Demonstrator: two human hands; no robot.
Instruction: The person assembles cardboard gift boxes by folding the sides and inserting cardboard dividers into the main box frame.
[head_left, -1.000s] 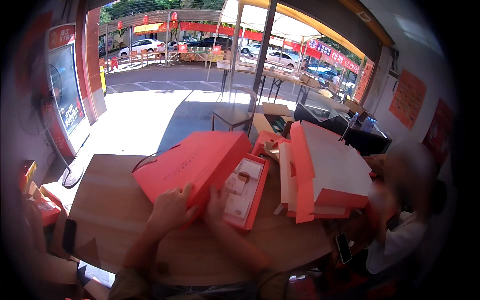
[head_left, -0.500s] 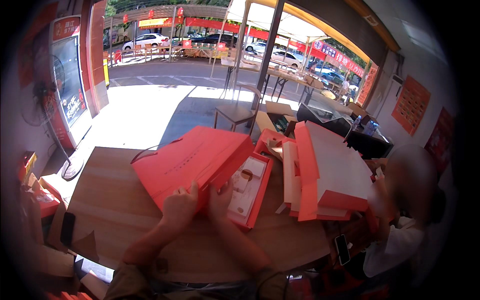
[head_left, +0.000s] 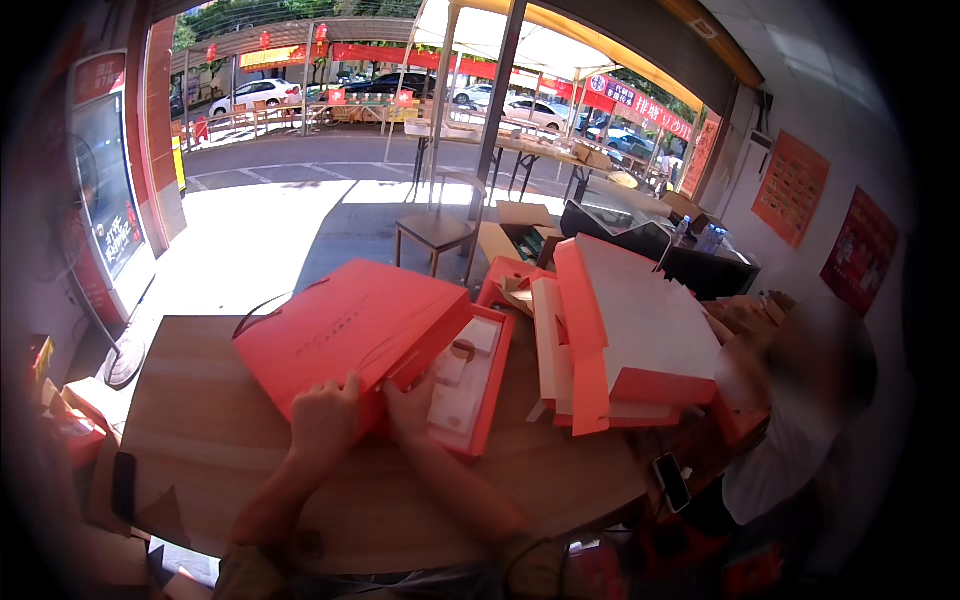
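Centrally on the wooden worktop (head_left: 200, 440): a large flat red box lid (head_left: 345, 330), long axis running from near-right to far-left, far end pointing toward the sunlit doorway. It sits tilted, its right edge propped over a shallow red tray (head_left: 470, 385) with a pale insert. Tray's long axis runs near-to-far, slightly slanted right at the far end.

Left hand (head_left: 322, 418) grips the lid's near edge, fingers curled over it. Right hand (head_left: 410, 405) sits just beside, at the seam where lid meets tray, fingers closed on the edge; whether it holds lid or tray, cannot tell. Fingertips of both hands hidden under the lid.

Right of the tray, a stack of red and white flat boxes (head_left: 630, 340), upright and leaning, partly hiding a second person (head_left: 800, 420) seated at the worktop's right side. A dark phone (head_left: 671, 481) lies near that person at the worktop's edge. Another dark phone (head_left: 123, 486) lies at the near-left edge. Contents of the tray's insert too small to make out.

Room: open shopfront, bright pavement outside, a wooden chair (head_left: 437, 232) past the worktop, parked cars (head_left: 255, 95) beyond, red posters (head_left: 792, 185) on the right wall.
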